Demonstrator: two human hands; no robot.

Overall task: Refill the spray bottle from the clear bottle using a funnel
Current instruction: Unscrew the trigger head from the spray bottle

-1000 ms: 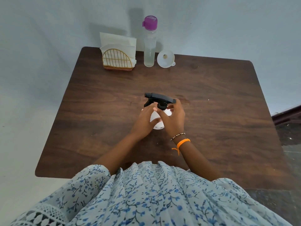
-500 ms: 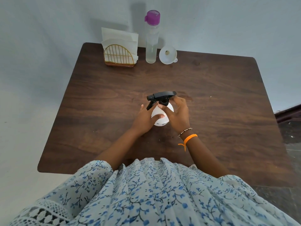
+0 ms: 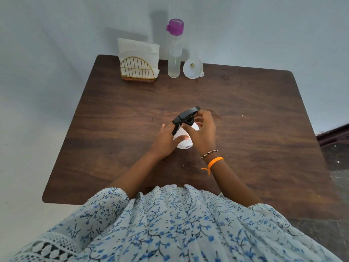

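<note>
A white spray bottle [image 3: 184,141] stands at the middle of the brown table [image 3: 245,138]. My left hand [image 3: 166,139] wraps its body from the left. My right hand [image 3: 203,132] grips the black trigger head [image 3: 186,116] at its collar; the head sits turned, nozzle end pointing down-left. At the table's far edge stands the clear bottle [image 3: 174,53] with a purple cap, liquid in its lower part. A white funnel [image 3: 193,68] lies just right of it, mouth facing me.
A gold wire napkin holder [image 3: 138,69] with white napkins stands left of the clear bottle. A pale wall runs behind the table. Dark floor shows past the table's right edge.
The black trigger head has rotated under my right hand, from level to slanting with its far end up-right. My left hand stays around the bottle's body.
</note>
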